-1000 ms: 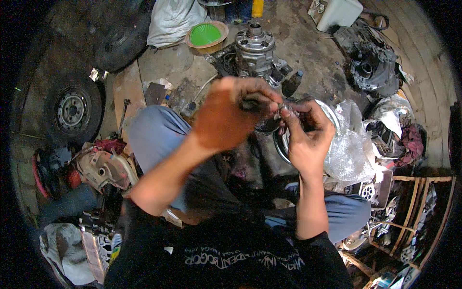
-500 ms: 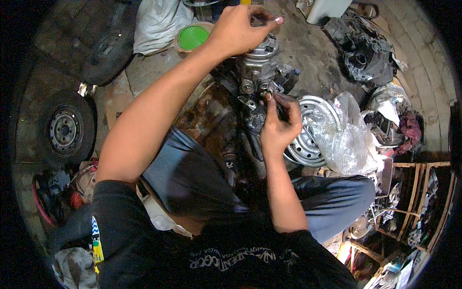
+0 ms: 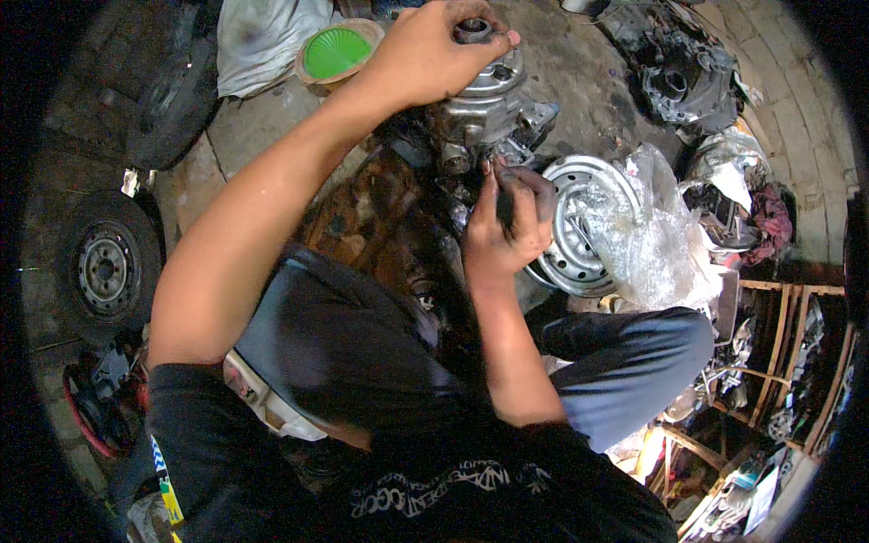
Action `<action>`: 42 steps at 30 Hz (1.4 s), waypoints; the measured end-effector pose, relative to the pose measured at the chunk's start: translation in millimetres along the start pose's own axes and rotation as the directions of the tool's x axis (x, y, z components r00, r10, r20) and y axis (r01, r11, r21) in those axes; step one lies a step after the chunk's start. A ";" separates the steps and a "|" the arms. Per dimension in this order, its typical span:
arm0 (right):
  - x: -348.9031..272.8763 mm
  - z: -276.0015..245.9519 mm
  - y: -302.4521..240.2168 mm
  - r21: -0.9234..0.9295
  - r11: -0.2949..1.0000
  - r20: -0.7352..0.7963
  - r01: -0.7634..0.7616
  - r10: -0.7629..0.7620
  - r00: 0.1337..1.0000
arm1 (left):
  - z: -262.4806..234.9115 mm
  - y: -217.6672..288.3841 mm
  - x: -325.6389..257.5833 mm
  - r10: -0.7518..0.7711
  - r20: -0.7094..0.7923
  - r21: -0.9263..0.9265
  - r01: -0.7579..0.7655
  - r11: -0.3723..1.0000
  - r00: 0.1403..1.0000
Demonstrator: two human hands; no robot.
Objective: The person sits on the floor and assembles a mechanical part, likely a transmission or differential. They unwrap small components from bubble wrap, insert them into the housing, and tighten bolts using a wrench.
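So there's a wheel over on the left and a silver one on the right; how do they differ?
The left wheel wears a black tyre, while the silver wheel is bare metal with none. The left wheel's metal looks dull grey; the silver wheel's is brighter. Clear plastic covers part of the silver wheel, but not the left wheel. Both are round, with holes in the metal.

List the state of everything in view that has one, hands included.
Metal unit, upright.
Left hand, fingers curled at the unit's top; firmness of grip unclear.
Right hand, thumb and index close together at the unit's lower part.
Silver wheel rim, tyreless, partly covered.
Clear plastic, crumpled.
Wheel at left, tyre fitted.
Green dish, open side up.
White sack, creased.
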State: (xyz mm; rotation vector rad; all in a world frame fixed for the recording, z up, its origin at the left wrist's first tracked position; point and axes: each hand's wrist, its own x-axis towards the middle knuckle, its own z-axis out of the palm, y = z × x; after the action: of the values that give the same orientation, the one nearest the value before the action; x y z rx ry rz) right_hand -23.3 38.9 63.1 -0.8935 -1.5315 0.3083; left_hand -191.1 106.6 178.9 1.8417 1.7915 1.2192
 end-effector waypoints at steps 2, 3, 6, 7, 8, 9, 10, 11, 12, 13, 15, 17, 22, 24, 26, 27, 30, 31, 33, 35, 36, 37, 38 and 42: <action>-2.3 2.6 -0.6 -0.052 0.997 -0.012 0.059 -0.060 0.998 | 0.0 4.7 -1.1 -0.019 0.004 -0.065 0.019 0.998 1.000; -3.0 2.0 -4.1 -0.079 0.996 -0.002 0.050 -0.050 0.999 | 0.3 6.0 -1.5 -0.031 0.004 -0.063 0.031 0.998 1.000; -1.0 2.1 -1.3 -0.035 0.999 0.004 0.011 -0.011 1.000 | -0.4 5.9 0.3 -0.026 0.009 -0.056 0.026 0.998 1.000; 0.5 0.0 -3.4 -0.049 0.998 0.037 -0.047 0.049 0.998 | -0.6 4.7 0.9 -0.018 0.011 -0.052 0.018 0.998 1.000; 3.3 -3.4 -6.7 -0.064 0.992 0.069 -0.105 0.110 0.992 | -0.6 3.1 1.2 -0.017 0.014 -0.066 0.018 0.998 1.000; 8.2 -6.2 -11.1 -0.081 0.983 0.098 -0.163 0.171 0.980 | -1.0 1.7 2.0 -0.014 0.017 -0.078 0.016 0.997 1.000; 12.3 -8.6 -12.9 -0.040 0.973 0.124 -0.229 0.233 0.965 | -1.3 0.3 2.6 -0.012 0.021 -0.090 0.014 0.996 1.000; 16.4 -10.8 -13.9 -0.001 0.955 0.152 -0.296 0.292 0.944 | -1.7 -1.1 2.9 -0.007 0.023 -0.088 0.009 0.996 1.000; 21.0 -12.0 -15.7 0.037 0.932 0.179 -0.360 0.348 0.920 | -2.6 -1.6 4.1 0.002 0.025 -0.085 0.001 0.996 1.000; 25.2 -11.6 -17.6 0.052 0.921 0.129 -0.386 0.377 0.917 | -3.5 -2.0 4.8 0.010 0.027 -0.082 -0.008 0.997 1.000; 29.3 -15.3 -12.0 0.047 0.904 0.147 -0.426 0.415 0.898 | -4.2 -3.2 4.8 0.008 0.042 -0.094 -0.005 0.996 0.999; 27.1 -13.4 -6.8 0.106 0.920 0.182 -0.377 0.355 0.917 | -3.9 -2.8 4.7 0.006 0.030 -0.055 -0.005 0.998 1.000; 33.0 -6.3 -9.4 0.088 0.858 0.136 -0.505 0.492 0.860 | -7.6 10.1 5.8 0.023 0.023 0.044 -0.024 0.999 0.999; 37.8 -5.7 -9.0 0.135 0.825 0.089 -0.548 0.541 0.836 | -13.1 30.6 3.0 -0.157 0.081 0.040 0.155 0.987 0.984; 25.2 -2.8 -1.2 0.117 0.890 0.014 -0.440 0.442 0.897 | -10.6 33.6 3.9 -0.182 0.064 0.051 0.179 0.983 0.981; 15.5 2.3 0.0 0.094 0.915 -0.031 -0.392 0.396 0.918 | -5.1 19.3 4.1 -0.120 0.010 0.070 0.119 0.990 0.993; 9.0 2.0 -4.0 -0.020 0.972 -0.085 -0.232 0.230 0.969 | 0.0 15.6 4.6 -0.046 -0.072 0.134 0.055 0.989 0.996; 7.1 2.9 -3.5 -0.027 0.985 -0.095 -0.173 0.170 0.981 | 0.5 14.6 4.5 -0.046 -0.070 0.130 0.055 0.990 0.996; 5.5 2.4 -7.7 -0.044 0.994 -0.105 -0.105 0.099 0.990 | -0.3 15.1 4.1 -0.027 -0.063 0.116 0.034 0.993 0.998; 10.2 1.0 -8.0 -0.052 0.993 -0.083 -0.104 0.100 0.992 | -2.1 18.0 2.5 0.011 -0.054 0.096 -0.006 0.995 0.998; 11.5 0.5 -8.1 -0.053 0.993 -0.070 -0.105 0.101 0.992 | -1.7 15.5 3.0 0.006 -0.061 0.097 0.000 0.995 0.998; 11.5 0.3 -7.1 -0.027 0.994 -0.065 -0.107 0.105 0.992 | -0.4 12.0 4.4 0.000 -0.068 0.097 0.006 0.995 0.998; 11.0 0.4 -5.6 0.000 0.994 -0.059 -0.109 0.109 0.992 | 0.1 8.8 5.3 -0.005 -0.075 0.098 0.012 0.995 0.997; 14.4 -5.2 -4.0 -0.029 0.988 -0.014 -0.150 0.149 0.989 | -0.9 5.4 5.8 -0.015 -0.041 0.078 0.018 0.997 0.999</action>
State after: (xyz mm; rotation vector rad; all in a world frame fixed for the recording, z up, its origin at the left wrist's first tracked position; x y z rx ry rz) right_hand -18.8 44.5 77.2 -1.0344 -1.4648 0.3887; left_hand -188.9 110.7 185.5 1.8528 1.8982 1.2044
